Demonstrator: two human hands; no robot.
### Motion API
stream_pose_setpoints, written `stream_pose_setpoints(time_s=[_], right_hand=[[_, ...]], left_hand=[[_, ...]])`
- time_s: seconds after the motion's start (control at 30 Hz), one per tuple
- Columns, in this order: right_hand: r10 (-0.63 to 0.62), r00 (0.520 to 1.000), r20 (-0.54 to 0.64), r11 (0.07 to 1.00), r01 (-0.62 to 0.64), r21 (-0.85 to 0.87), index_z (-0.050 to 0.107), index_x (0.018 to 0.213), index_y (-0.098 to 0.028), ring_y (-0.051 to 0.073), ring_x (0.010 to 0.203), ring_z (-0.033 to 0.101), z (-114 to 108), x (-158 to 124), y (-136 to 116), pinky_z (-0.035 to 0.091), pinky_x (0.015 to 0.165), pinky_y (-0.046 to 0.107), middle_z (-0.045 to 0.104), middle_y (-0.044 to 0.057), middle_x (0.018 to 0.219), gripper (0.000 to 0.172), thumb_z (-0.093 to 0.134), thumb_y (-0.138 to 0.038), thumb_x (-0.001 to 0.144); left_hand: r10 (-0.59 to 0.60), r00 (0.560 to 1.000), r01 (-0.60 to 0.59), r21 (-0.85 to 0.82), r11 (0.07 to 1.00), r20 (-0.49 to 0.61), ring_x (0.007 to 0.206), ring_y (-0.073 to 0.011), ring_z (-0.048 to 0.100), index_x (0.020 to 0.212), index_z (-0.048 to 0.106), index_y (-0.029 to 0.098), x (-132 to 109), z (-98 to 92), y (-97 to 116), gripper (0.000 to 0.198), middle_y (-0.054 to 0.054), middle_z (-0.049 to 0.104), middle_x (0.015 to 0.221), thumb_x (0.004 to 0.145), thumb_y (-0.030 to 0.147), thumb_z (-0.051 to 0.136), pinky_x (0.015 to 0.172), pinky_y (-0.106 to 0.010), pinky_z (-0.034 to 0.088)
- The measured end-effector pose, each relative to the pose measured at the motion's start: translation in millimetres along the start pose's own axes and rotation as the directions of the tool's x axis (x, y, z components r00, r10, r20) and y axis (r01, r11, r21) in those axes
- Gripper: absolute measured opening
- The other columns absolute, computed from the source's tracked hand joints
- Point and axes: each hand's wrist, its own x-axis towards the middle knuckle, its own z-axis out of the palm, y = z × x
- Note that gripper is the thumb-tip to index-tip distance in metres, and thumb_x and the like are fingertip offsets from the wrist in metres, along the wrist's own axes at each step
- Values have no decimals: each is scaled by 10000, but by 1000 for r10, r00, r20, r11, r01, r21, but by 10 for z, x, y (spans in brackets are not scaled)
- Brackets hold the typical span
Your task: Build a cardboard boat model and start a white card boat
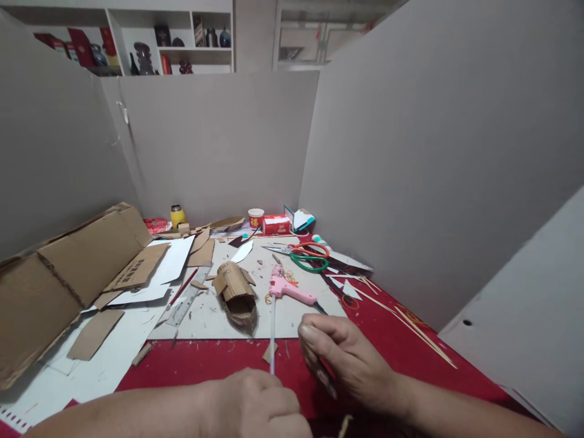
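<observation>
My left hand (262,404) is closed near the front edge of the table, knuckles up. What its fingers hold, if anything, is hidden. To its right my right hand (351,359) is curled shut, thumb on top. Something dark and slim (329,384) shows below its fingers, too shaded to name. A small pale scrap (345,424) shows below, between the hands. Beyond them lies a pink glue gun (294,290), its clear glue stick (272,331) running back toward my left hand. Left of the gun rests a cardboard model with a hollow front (235,295).
Green-and-orange-handled scissors (310,257) lie on the grey board (182,328), with a clear ruler (187,304) at left. Thin wooden sticks (424,334) lie right on the red cloth. Folded cardboard (82,261) lines the left. A paper cup (256,217) and grey partitions (219,140) stand behind.
</observation>
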Motion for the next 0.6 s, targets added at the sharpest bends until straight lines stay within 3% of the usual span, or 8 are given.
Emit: stream_pose_setpoints(time_s=[0.07,0.2,0.27,0.33,0.4,0.5,0.6], right_hand=[[-36,999,9,998,37,-41,489,637,-174,71,394,465,-47,68,-66,374,397,187,524,-21,508,396,545,-492,867],[-152,984,91,979,163,-122,606,791,-146,114,594,607,-99,209,-151,495,560,229,645,39,701,228,580,-354,879],[-184,974,134,969,203,-142,635,855,-143,118,667,620,-115,269,-136,516,612,237,659,50,781,172,599,-311,872],[-204,963,177,961,232,-153,643,947,-155,127,749,628,-136,327,-82,529,671,252,657,57,872,164,627,-290,855],[-256,942,217,943,293,-160,621,1072,-177,138,821,625,-165,388,-9,532,717,265,641,62,955,278,668,-301,827],[-441,869,224,840,487,-239,597,1123,-199,143,827,613,-208,469,94,533,712,265,630,62,966,367,710,-314,793],[-643,721,258,616,688,-383,593,1094,-195,147,801,618,-239,497,153,532,723,276,651,60,877,241,634,-210,858]], left_hand=[[-41,998,40,-10,999,-51,370,-105,362,719,601,143,12,4,-63,290,46,414,398,937,158,411,351,-262,235],[-275,955,260,-128,957,-113,396,-102,388,707,498,186,-65,1,-197,317,34,464,452,969,261,335,424,-269,272],[-392,907,360,-199,911,-152,453,-103,431,737,479,189,-116,-19,-254,245,26,486,511,949,222,360,474,-259,317],[-521,833,463,-281,840,-186,536,-105,484,786,498,185,-155,-42,-290,165,11,520,595,923,183,406,528,-236,374],[-608,774,520,-371,770,-177,672,-123,560,890,538,178,-184,-52,-302,95,-26,583,727,895,154,447,622,-233,450],[-626,762,521,-419,744,-165,924,-175,622,1138,543,177,-232,-22,-291,264,-93,654,966,883,146,484,807,-280,509],[-608,778,499,-431,752,-159,1074,-215,612,1349,435,209,-291,53,-265,479,-142,643,1159,881,161,526,886,-314,511]])
